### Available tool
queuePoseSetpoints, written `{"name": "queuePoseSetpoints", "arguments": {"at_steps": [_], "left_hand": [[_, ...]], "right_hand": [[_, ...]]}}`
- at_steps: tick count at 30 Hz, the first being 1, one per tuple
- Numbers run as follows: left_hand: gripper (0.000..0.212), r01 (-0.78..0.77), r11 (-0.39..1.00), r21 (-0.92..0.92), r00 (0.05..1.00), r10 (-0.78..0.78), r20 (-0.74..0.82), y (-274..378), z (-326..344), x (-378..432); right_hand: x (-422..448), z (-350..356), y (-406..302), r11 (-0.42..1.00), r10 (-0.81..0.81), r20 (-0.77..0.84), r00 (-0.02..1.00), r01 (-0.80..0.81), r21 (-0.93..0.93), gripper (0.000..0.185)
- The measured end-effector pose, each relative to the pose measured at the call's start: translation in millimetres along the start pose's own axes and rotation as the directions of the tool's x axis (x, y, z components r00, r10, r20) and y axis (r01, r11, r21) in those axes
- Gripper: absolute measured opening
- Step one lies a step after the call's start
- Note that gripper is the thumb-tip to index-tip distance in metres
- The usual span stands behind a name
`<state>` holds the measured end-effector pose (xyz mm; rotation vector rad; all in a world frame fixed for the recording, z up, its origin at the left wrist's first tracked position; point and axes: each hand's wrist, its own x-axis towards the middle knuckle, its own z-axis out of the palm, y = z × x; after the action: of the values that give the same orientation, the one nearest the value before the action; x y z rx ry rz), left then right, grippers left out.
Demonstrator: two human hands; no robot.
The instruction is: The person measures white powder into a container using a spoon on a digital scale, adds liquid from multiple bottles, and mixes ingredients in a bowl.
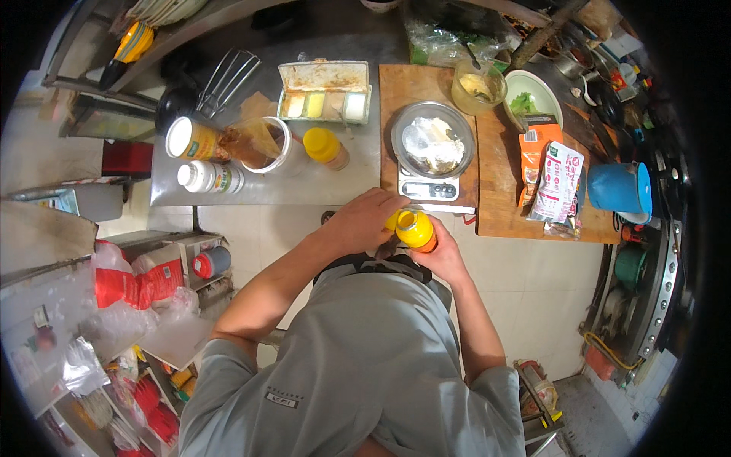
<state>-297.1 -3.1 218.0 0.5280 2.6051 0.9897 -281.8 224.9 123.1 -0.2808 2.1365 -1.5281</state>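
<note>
My right hand [442, 256] grips a yellow bottle [418, 233] with an orange lower part, held in front of my waist. Its round mouth is uncovered and faces up. Beside that mouth, the fingers of my left hand [365, 220] hold a yellow cap [392, 220], mostly hidden by them. Just beyond my hands, a metal bowl [397, 149] stands on a white digital kitchen scale [408, 188]. White powder [442, 145] and some darker food lie in the bowl. Another yellow-capped jar [325, 147] stands on the steel counter to the left.
A lidded seasoning box [324, 107], a tub of brown powder [282, 145], a white bottle [211, 177] and a whisk [228, 83] occupy the left counter [268, 191]. Food pouches [557, 183], a blue container [619, 188] and a lettuce bowl [548, 94] are right, on or near wooden boards [497, 220].
</note>
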Motion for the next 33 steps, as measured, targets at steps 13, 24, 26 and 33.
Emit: {"name": "queuePoseSetpoints", "arguments": {"at_steps": [13, 24, 26, 33], "left_hand": [[0.043, 0.303, 0.953, -0.008, 0.953, -0.302, 0.036, -18, -15, -45], [0.054, 0.597, 0.512, -0.618, 0.755, -0.62, 0.216, -82, -54, -124], [0.055, 0.586, 0.569, -0.577, 0.766, -0.62, 0.167, -95, -65, -144], [0.047, 0.141, 0.99, -0.013, 0.939, -0.138, -0.315, -136, -82, -219]], "right_hand": [[15, 29, -40, 0.88, -0.193, 0.099, 0.976, 0.217, -0.423, 0.068], [47, 116, -87, 0.664, -0.469, 0.14, 0.872, 0.453, -0.595, 0.073], [53, 140, -94, 0.689, -0.448, 0.169, 0.878, 0.459, -0.56, 0.072], [70, 218, -109, 0.691, -0.423, 0.243, 0.873, 0.484, -0.538, 0.07]]}}
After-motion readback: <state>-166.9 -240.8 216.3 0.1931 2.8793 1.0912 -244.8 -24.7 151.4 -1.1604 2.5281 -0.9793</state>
